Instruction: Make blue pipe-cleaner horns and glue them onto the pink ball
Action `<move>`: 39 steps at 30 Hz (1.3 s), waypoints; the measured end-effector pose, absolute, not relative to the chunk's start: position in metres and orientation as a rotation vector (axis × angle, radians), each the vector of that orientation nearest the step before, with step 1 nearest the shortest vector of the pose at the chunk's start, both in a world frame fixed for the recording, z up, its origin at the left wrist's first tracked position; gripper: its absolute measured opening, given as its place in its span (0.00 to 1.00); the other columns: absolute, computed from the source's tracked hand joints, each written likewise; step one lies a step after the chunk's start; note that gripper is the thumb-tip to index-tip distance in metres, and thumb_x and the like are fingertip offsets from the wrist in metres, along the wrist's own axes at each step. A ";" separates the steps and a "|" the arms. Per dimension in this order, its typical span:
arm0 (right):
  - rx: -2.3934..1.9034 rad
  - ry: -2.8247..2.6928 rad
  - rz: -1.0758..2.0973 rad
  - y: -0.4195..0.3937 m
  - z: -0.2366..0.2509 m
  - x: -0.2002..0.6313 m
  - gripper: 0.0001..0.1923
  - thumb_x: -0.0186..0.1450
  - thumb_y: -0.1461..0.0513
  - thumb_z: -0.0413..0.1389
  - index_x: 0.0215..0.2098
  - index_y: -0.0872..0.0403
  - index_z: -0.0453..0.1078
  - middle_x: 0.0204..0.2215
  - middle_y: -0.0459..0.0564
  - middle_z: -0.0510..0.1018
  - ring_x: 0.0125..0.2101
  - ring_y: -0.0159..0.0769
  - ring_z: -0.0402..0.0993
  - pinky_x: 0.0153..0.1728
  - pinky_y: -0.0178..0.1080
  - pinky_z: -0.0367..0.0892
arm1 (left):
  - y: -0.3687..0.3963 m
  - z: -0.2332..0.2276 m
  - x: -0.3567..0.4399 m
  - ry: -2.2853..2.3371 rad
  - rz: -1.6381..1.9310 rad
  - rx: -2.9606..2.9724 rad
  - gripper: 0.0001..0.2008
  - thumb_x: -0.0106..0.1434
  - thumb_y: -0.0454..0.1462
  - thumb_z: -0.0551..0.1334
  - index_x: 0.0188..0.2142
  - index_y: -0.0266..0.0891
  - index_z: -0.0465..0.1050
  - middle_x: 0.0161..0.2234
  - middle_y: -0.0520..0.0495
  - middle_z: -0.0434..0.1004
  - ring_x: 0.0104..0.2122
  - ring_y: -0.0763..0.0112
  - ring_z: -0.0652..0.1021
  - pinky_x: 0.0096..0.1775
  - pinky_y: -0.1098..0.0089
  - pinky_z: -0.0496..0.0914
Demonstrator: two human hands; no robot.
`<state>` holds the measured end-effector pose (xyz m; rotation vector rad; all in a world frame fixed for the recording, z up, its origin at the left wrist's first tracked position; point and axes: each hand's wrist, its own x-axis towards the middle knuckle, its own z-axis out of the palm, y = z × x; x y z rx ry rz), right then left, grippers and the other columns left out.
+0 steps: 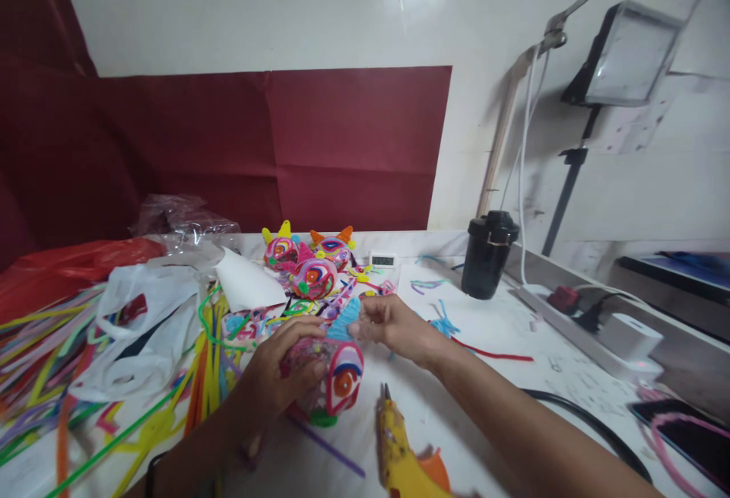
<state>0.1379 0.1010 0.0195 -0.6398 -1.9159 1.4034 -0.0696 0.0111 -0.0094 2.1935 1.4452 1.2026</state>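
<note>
My left hand [293,365] is wrapped round a pink fuzzy craft head [344,382] made of coiled pipe cleaners, with a large orange, blue and white eye and a green bit underneath. At the head's top, my right hand [388,325] pinches a light blue fuzzy piece [343,321] between thumb and fingers. This piece touches or nearly touches the head; the exact contact is hidden by my fingers. A yellow glue gun [399,441] lies just in front, its nozzle pointing away from me.
Several similar craft heads [313,276] stand behind my hands. Bundles of pipe cleaners [214,369] and a white plastic bag [137,323] crowd the left. At the right are a black cup [489,255], a power strip [587,331], a black cable [598,426] and a phone [684,429].
</note>
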 end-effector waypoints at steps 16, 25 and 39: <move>-0.680 -2.040 1.229 0.103 0.015 0.138 0.26 0.50 0.50 0.64 0.15 0.53 0.52 0.16 0.38 0.53 0.19 0.25 0.47 0.21 0.32 0.46 | 0.011 -0.008 -0.067 1.439 1.203 2.208 0.13 0.60 0.42 0.61 0.45 0.45 0.70 0.51 0.45 0.72 0.53 0.58 0.70 0.52 0.62 0.64; -0.689 -2.080 1.103 0.106 0.010 0.137 0.27 0.51 0.48 0.62 0.14 0.53 0.50 0.15 0.37 0.51 0.18 0.24 0.46 0.19 0.31 0.46 | 0.013 -0.011 -0.068 1.446 1.230 2.220 0.13 0.60 0.42 0.61 0.45 0.45 0.70 0.51 0.45 0.72 0.53 0.59 0.70 0.52 0.62 0.65; -0.767 -2.126 1.017 0.104 0.009 0.136 0.25 0.52 0.47 0.60 0.16 0.53 0.53 0.15 0.38 0.55 0.18 0.25 0.48 0.19 0.32 0.48 | 0.011 -0.011 -0.067 1.441 1.211 2.194 0.13 0.61 0.41 0.61 0.45 0.45 0.70 0.52 0.45 0.70 0.54 0.60 0.70 0.52 0.61 0.64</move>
